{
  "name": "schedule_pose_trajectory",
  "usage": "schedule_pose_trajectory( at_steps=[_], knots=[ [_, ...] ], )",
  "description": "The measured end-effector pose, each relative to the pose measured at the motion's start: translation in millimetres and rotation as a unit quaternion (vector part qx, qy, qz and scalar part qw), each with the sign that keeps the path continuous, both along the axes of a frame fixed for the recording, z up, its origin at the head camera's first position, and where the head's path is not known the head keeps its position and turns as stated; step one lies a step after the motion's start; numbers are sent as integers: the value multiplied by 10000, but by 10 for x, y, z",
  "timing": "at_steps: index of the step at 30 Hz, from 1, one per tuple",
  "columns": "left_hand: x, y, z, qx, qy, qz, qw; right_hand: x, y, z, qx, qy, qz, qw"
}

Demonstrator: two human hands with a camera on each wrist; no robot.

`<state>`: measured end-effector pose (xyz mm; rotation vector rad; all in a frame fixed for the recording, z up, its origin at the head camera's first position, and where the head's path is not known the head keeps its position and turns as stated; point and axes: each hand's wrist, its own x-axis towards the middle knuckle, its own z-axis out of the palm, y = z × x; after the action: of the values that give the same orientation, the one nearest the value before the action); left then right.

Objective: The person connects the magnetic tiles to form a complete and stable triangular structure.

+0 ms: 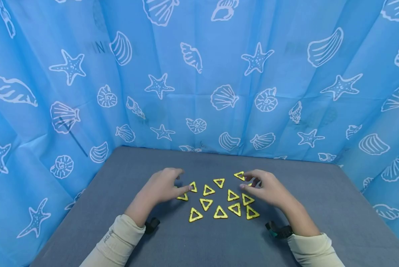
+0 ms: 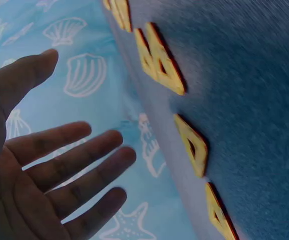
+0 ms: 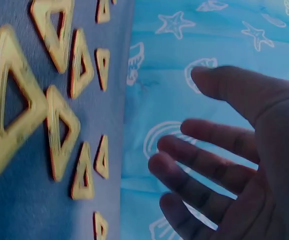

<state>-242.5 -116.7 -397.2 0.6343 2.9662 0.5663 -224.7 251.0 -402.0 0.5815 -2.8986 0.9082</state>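
Several flat yellow triangle frames (image 1: 220,212) lie scattered over the middle of the grey tabletop, each with a triangular hole. At the left end of the group my left hand (image 1: 167,186) hovers, thumb and fingers spread apart and nothing between them. In the left wrist view, that hand (image 2: 59,170) shows an empty palm, with yellow triangles (image 2: 193,145) lying off to its side. Over the right end is my right hand (image 1: 266,187), overlapping a triangle (image 1: 240,175) at its fingertips. Seen from the right wrist, the right hand (image 3: 219,160) is relaxed and holds nothing.
A grey cloth (image 1: 319,207) covers the table. Behind and at both sides hangs a blue curtain (image 1: 199,74) printed with white shells and starfish. Dark bands with small devices sit on both wrists, such as the right wristband (image 1: 279,230).
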Motion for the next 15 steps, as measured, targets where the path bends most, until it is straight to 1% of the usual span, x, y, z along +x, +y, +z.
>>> schedule_pose_trajectory(
  at_steps=[4,8,12,15],
  knots=[
    [23,21,9,297,-403,-288,9983,-2,-31,-48,-335,-98,474,9983],
    [42,48,-14,329,-624,-606,9957,-4,-93,-107,-491,-215,824,9952],
    [53,81,-43,323,-750,-888,9927,13,-175,-147,-516,-427,1033,9924],
    [73,110,-57,324,-937,-1026,9898,18,-239,-168,-500,-613,1170,9900]
  ],
)
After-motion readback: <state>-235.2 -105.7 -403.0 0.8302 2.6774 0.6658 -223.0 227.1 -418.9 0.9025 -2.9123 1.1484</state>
